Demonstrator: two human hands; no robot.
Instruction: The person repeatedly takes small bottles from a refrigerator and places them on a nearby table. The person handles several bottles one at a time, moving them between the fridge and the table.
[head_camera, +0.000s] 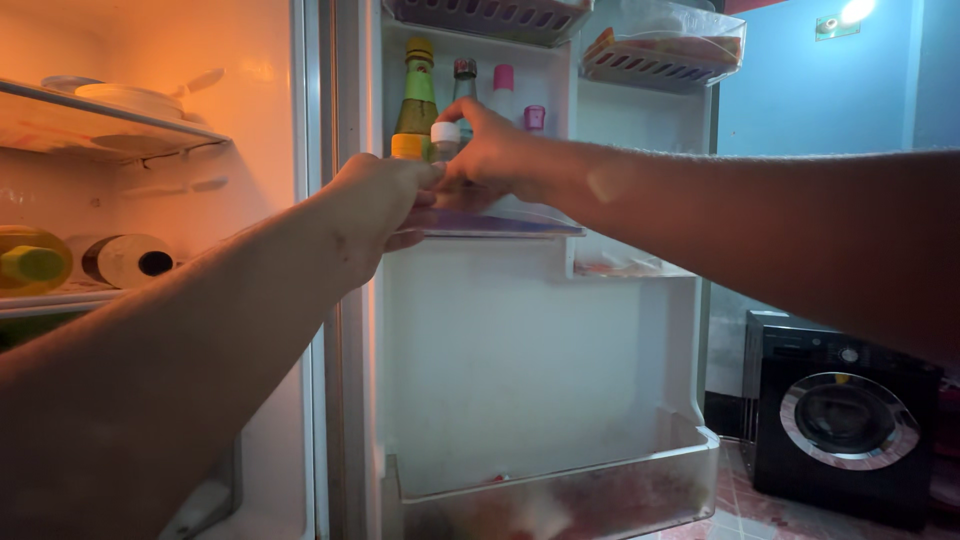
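Both my arms reach into the open fridge door. My left hand (382, 203) is closed on the front edge of a clear door shelf (520, 228) at its left end. My right hand (497, 155) is wrapped around something on that shelf, beside a small bottle with a white cap (445, 137); what it grips is hidden by its fingers. Behind the hands stand a green bottle with a yellow cap (417, 95), a grey-capped bottle (465, 75) and a pink-capped white bottle (503, 88).
The fridge interior at left holds a glass shelf with plates (125, 98), a yellow-capped bottle (30, 262) and a roll (130, 260). Upper door bins (665, 50) and a bottom door bin (560, 500) are present. A black front-loading washing machine (845, 420) stands at right.
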